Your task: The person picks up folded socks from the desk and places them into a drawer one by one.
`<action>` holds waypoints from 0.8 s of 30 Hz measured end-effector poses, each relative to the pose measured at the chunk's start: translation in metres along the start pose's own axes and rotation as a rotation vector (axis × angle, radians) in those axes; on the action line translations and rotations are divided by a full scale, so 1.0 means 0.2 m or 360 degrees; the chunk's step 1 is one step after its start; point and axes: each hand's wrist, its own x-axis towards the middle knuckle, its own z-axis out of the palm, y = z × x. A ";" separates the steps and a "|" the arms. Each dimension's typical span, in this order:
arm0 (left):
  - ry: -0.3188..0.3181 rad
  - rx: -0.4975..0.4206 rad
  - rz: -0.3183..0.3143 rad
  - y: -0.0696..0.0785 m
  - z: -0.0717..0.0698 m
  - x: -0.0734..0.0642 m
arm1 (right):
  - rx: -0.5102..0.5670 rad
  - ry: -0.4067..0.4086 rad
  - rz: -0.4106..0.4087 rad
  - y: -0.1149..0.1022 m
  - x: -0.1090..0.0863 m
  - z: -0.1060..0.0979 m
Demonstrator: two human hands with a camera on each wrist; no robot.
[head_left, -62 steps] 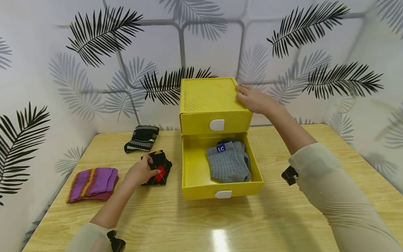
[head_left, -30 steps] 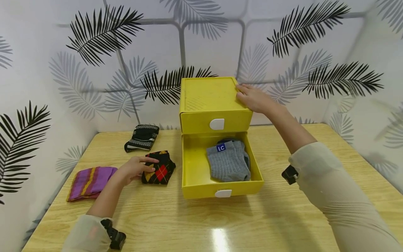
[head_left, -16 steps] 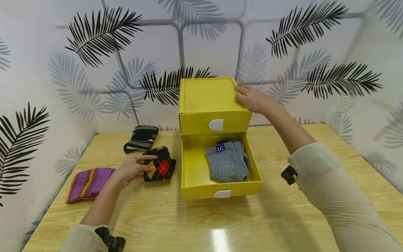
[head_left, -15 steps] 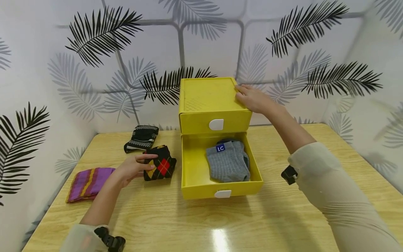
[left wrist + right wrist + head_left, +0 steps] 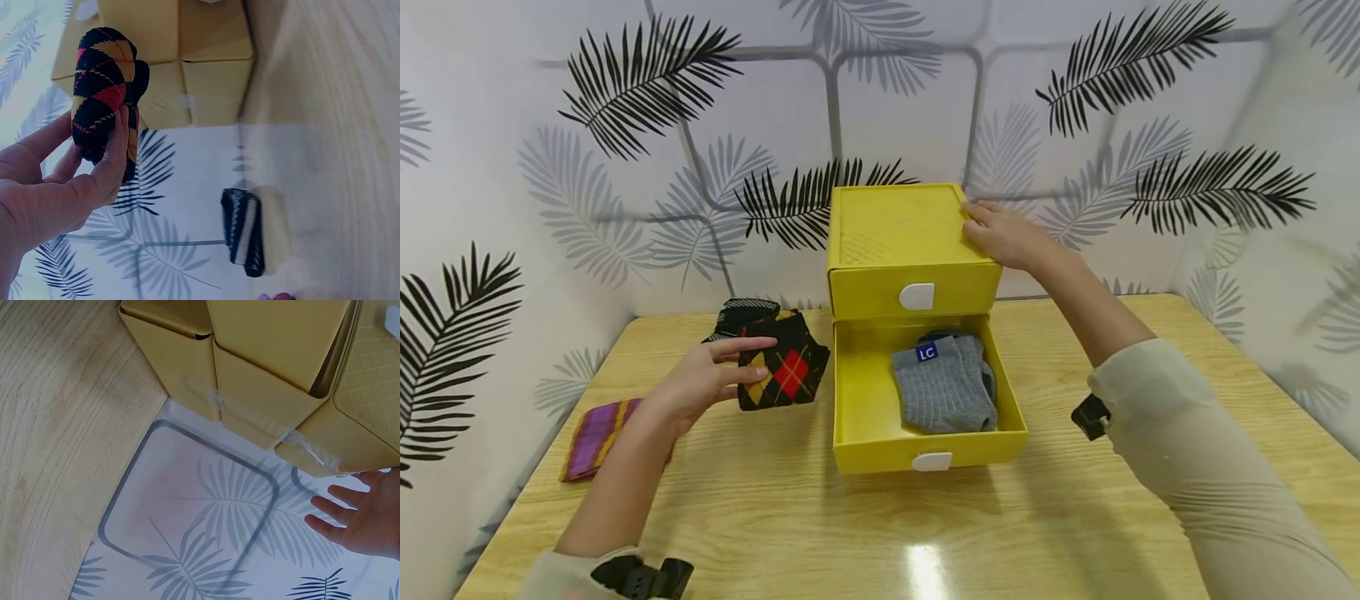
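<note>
My left hand (image 5: 696, 379) pinches a folded pair of argyle socks (image 5: 790, 367), black with red and yellow diamonds, between thumb and fingers. In the left wrist view the argyle socks (image 5: 103, 94) are held up off the table. They are just left of the pulled-out lower drawer (image 5: 865, 400) of a yellow drawer box (image 5: 902, 225). Folded grey socks (image 5: 943, 387) with a blue "LC" label lie in that drawer. My right hand (image 5: 1007, 237) rests on the box's top right edge; in the right wrist view its fingers (image 5: 337, 512) are extended.
Black-and-white patterned socks (image 5: 745, 312) lie at the back left, partly hidden behind the argyle socks. Purple striped socks (image 5: 595, 437) sit at the left, partly covered by my left forearm. The wooden table (image 5: 865, 533) meets a leaf-patterned backdrop (image 5: 902, 108) behind the box.
My left hand has taken hold of the argyle socks and lifted them off the table, up and slightly right. The right hand and the drawer box have stayed put.
</note>
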 end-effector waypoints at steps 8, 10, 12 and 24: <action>0.0005 0.0037 0.0103 0.11 0.02 -0.09 | -0.0022 -0.0006 0.0003 0.00 0.00 0.00; 0.0021 0.0009 0.0106 0.14 0.03 -0.11 | -0.0016 -0.0006 -0.0006 -0.01 0.00 0.00; 0.0024 -0.0051 0.0116 0.17 0.06 -0.12 | -0.0016 -0.0004 -0.0013 -0.01 0.00 0.00; -0.0198 -0.0239 0.0152 0.25 0.32 -0.08 | -0.0021 0.0005 -0.0015 0.00 0.01 0.00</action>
